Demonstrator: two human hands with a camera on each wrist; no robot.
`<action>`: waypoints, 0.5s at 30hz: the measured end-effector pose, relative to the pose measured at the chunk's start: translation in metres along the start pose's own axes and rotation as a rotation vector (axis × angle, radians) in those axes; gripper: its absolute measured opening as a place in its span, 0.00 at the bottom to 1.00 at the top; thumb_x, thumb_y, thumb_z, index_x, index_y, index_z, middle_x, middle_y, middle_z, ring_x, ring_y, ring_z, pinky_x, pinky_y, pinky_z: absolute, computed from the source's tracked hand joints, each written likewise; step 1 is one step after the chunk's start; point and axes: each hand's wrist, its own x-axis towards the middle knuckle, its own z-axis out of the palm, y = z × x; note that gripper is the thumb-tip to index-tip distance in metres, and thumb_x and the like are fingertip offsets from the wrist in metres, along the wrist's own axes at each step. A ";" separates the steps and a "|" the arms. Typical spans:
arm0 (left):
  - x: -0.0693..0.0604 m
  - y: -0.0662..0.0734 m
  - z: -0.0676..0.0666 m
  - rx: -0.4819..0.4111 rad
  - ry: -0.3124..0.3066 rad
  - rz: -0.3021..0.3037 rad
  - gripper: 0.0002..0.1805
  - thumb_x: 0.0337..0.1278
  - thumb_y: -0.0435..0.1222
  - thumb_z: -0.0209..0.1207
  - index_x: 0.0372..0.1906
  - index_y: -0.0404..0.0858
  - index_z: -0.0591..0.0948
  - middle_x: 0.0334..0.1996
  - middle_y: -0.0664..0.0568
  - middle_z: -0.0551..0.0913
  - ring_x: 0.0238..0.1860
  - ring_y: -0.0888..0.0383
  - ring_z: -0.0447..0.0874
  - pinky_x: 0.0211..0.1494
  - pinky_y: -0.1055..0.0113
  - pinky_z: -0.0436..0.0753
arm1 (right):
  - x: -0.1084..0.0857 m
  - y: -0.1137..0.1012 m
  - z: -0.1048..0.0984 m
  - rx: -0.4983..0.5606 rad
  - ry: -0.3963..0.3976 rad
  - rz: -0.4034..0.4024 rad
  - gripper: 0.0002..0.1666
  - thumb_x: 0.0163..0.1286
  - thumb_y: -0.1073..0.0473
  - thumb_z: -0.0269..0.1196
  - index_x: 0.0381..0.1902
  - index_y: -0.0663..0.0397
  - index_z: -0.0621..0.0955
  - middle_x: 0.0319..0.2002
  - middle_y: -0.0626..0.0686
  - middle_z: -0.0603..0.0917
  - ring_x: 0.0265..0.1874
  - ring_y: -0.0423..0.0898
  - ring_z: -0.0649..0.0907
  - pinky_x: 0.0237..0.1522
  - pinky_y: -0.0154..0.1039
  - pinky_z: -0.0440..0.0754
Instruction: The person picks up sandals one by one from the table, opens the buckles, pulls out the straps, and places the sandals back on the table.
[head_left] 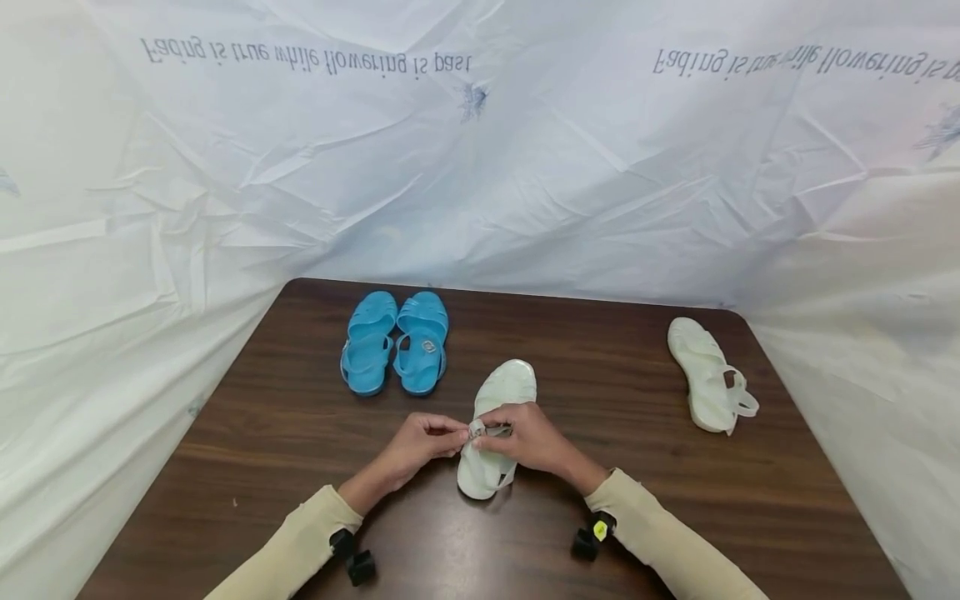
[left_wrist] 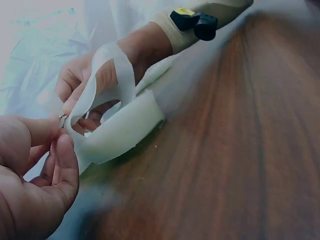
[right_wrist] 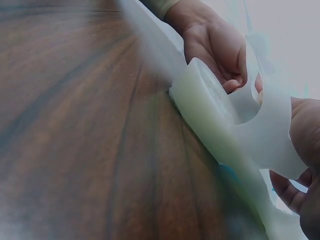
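A white sandal [head_left: 510, 385] lies on the table in front of me, its toe pointing away. My left hand [head_left: 418, 446] pinches the strap's end at the small metal buckle [left_wrist: 62, 121] on the sandal's left side. From the other side my right hand [head_left: 531, 439] reaches over the sandal and pinches the ankle strap [left_wrist: 126, 62] close to that buckle. The strap stands up in a loop above the heel [right_wrist: 197, 102] in the right wrist view. Fingers hide part of the buckle, so I cannot tell whether it is fastened.
Two blue sandals [head_left: 369, 342] stand side by side at the back left of the brown table [head_left: 600, 375]. Another white sandal [head_left: 699, 375] lies at the right, its strap sticking out sideways. White printed sheeting [head_left: 480, 192] hangs behind and beside the table.
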 end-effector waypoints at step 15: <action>-0.003 -0.002 0.012 0.181 0.130 0.128 0.13 0.61 0.36 0.70 0.46 0.32 0.87 0.37 0.44 0.89 0.32 0.58 0.85 0.29 0.68 0.81 | -0.001 -0.004 -0.007 0.027 0.064 0.102 0.17 0.74 0.48 0.65 0.54 0.51 0.86 0.43 0.43 0.89 0.42 0.38 0.86 0.40 0.37 0.84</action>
